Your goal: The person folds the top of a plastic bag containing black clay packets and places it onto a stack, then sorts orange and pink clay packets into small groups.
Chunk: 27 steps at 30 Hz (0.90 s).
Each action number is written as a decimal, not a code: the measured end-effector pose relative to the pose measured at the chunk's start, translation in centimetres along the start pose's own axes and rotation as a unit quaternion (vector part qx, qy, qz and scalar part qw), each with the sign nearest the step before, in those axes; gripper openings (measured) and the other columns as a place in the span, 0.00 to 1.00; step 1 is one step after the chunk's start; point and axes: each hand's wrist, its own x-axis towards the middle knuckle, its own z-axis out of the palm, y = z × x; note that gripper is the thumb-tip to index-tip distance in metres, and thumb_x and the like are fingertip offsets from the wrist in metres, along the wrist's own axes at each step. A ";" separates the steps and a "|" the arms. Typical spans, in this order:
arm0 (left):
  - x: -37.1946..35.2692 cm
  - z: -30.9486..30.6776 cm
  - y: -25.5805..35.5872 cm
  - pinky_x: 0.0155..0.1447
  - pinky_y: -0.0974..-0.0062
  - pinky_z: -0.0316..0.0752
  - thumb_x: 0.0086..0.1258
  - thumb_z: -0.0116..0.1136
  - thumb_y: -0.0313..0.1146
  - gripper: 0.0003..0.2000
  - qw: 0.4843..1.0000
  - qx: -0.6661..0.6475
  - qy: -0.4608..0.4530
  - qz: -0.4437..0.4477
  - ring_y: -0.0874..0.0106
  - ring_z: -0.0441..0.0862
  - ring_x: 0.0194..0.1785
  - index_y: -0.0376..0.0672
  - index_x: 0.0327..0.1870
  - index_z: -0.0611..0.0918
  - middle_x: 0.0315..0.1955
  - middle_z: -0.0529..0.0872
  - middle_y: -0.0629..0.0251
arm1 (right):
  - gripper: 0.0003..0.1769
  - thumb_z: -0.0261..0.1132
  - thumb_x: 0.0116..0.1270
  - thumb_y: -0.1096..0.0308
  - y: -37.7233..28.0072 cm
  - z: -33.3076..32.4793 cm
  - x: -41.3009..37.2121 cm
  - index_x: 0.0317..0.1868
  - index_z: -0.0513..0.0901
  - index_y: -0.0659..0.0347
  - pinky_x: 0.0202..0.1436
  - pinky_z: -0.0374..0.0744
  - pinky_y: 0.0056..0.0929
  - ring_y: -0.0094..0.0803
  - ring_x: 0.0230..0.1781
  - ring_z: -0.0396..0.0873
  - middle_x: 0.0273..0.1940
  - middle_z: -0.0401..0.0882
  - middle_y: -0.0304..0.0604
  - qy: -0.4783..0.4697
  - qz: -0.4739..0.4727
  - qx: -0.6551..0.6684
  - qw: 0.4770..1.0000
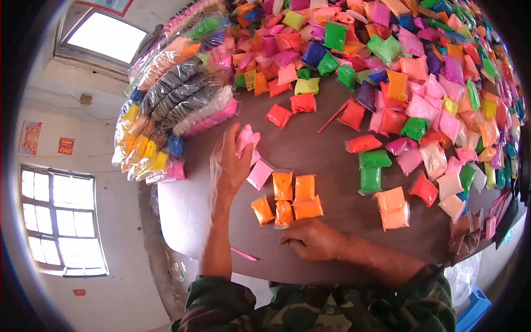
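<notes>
My left hand [225, 166] is raised at the left of the table, its thumb and fingers closed around a pink packet [247, 138]. Another pink packet [260, 173] lies just below it, to the right of the thumb. My right hand [314, 239] is curled into a loose fist near the front of the table, and no object shows in it. Directly beyond that fist sits a cluster of small orange packets [305, 188], one of them [262, 211] slightly apart at the left. The packets look like soft, coloured material in clear plastic wrap.
A big heap of mixed coloured packets [398, 83] covers the table's [332, 265] far and right sides. Bundled bags of packets [182, 94] are stacked at the left edge. Green packets [371, 177] and peach packets [393, 209] lie right of centre. A pink strip [243, 254] rests near the front.
</notes>
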 end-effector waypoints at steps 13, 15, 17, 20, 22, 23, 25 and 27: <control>8.2 -0.1 2.8 0.67 0.56 0.78 0.68 0.74 0.41 0.25 0.996 0.027 -0.069 0.056 0.50 0.84 0.60 0.36 0.61 0.84 0.58 0.87 0.48 | 0.09 0.64 0.68 0.77 0.9 0.3 -0.4 0.48 0.85 0.63 0.45 0.84 0.48 0.52 0.39 0.86 0.37 0.84 0.53 -0.003 -0.004 0.027 1.000; 12.7 2.8 1.7 0.63 0.52 0.80 0.68 0.70 0.37 0.22 0.992 0.060 -0.030 0.109 0.44 0.85 0.59 0.35 0.59 0.83 0.58 0.86 0.44 | 0.09 0.63 0.68 0.77 0.9 0.4 -0.4 0.48 0.84 0.62 0.44 0.83 0.48 0.52 0.38 0.86 0.36 0.83 0.52 -0.014 0.003 0.031 0.999; 16.7 5.6 0.8 0.61 0.51 0.81 0.67 0.69 0.35 0.21 0.994 0.048 -0.016 0.096 0.43 0.85 0.58 0.35 0.59 0.82 0.57 0.86 0.43 | 0.09 0.63 0.69 0.77 0.6 0.2 -0.2 0.47 0.84 0.62 0.43 0.83 0.48 0.52 0.37 0.85 0.35 0.82 0.52 -0.013 0.002 0.027 1.000; 20.7 10.3 -1.7 0.60 0.48 0.81 0.65 0.69 0.34 0.22 0.994 0.045 0.022 0.102 0.42 0.85 0.57 0.35 0.58 0.82 0.55 0.87 0.42 | 0.10 0.62 0.68 0.78 0.2 0.1 -0.1 0.47 0.84 0.60 0.42 0.82 0.46 0.50 0.36 0.84 0.35 0.82 0.50 0.001 -0.007 0.017 1.000; 21.7 10.8 -1.9 0.59 0.48 0.81 0.64 0.70 0.34 0.22 0.995 0.051 0.021 0.081 0.42 0.86 0.56 0.35 0.57 0.82 0.53 0.88 0.43 | 0.11 0.62 0.68 0.78 0.7 0.5 -0.1 0.48 0.85 0.57 0.40 0.83 0.42 0.46 0.37 0.84 0.35 0.81 0.47 0.004 -0.006 0.018 1.000; 21.8 11.0 -2.1 0.58 0.49 0.82 0.64 0.70 0.35 0.21 0.997 0.054 0.003 0.055 0.43 0.86 0.56 0.35 0.56 0.82 0.52 0.88 0.43 | 0.11 0.62 0.68 0.78 0.9 0.5 -0.2 0.48 0.85 0.58 0.40 0.83 0.42 0.47 0.37 0.84 0.36 0.81 0.47 -0.002 0.000 0.022 1.000; 21.6 10.4 -2.0 0.58 0.51 0.82 0.63 0.70 0.35 0.20 0.999 0.038 -0.008 0.033 0.45 0.87 0.55 0.36 0.55 0.83 0.50 0.89 0.44 | 0.11 0.62 0.68 0.79 0.9 0.4 -0.2 0.48 0.85 0.58 0.40 0.83 0.43 0.47 0.37 0.85 0.36 0.81 0.49 -0.014 0.012 0.029 0.999; 19.9 8.9 -2.1 0.57 0.55 0.83 0.62 0.71 0.34 0.19 0.999 -0.003 0.008 0.037 0.49 0.89 0.53 0.36 0.53 0.84 0.48 0.91 0.47 | 0.11 0.62 0.67 0.79 0.5 0.1 -0.1 0.47 0.85 0.61 0.43 0.82 0.48 0.51 0.39 0.85 0.37 0.82 0.53 -0.035 0.038 0.036 0.998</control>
